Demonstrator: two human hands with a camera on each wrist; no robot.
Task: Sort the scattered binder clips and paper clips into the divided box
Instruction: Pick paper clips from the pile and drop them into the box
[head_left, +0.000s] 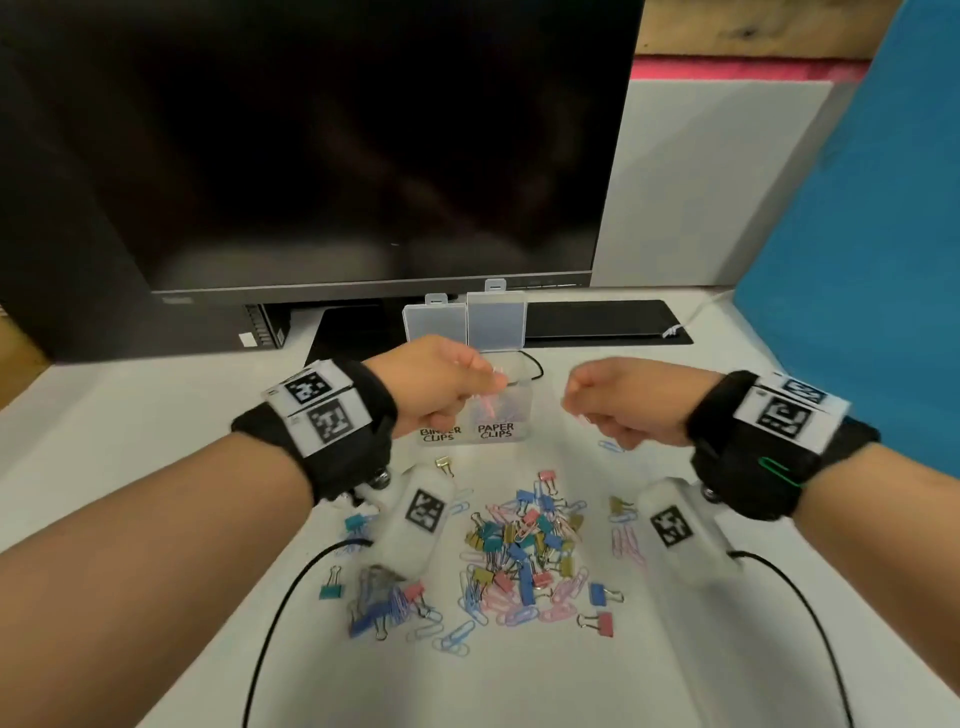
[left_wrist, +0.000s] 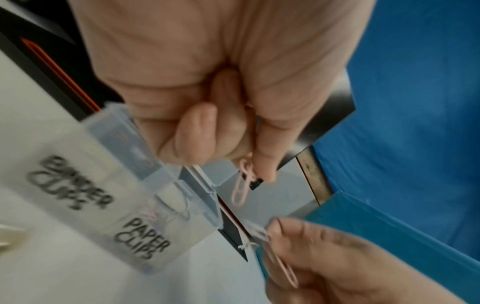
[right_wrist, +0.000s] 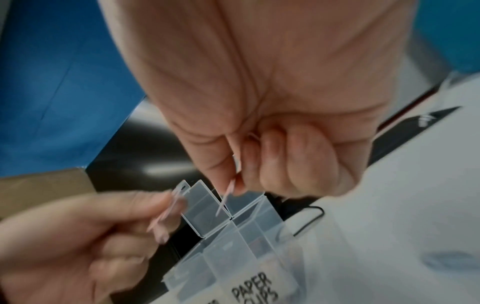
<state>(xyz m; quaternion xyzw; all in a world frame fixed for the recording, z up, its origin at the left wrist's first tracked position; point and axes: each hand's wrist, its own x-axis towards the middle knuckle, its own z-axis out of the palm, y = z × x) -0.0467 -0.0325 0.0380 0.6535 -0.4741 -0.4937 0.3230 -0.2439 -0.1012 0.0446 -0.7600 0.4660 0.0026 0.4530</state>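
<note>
A clear divided box (head_left: 522, 415) stands past the pile with both lids (head_left: 496, 317) open; its front reads BINDER CLIPS and PAPER CLIPS. My left hand (head_left: 493, 384) hovers over the box and pinches pink paper clips (left_wrist: 241, 181) that dangle above the PAPER CLIPS compartment (left_wrist: 187, 207). To the right of the box, my right hand (head_left: 571, 405) pinches another pink paper clip (right_wrist: 226, 197). Several coloured binder clips and paper clips (head_left: 519, 551) lie scattered on the white table nearer to me.
A dark monitor (head_left: 337, 145) stands behind the box, with a black pad (head_left: 597, 319) beside its base. A blue panel (head_left: 857, 260) walls the right side. Black cables (head_left: 280, 613) run from both wrist cameras. A green paper clip (head_left: 779, 470) clings to my right wristband.
</note>
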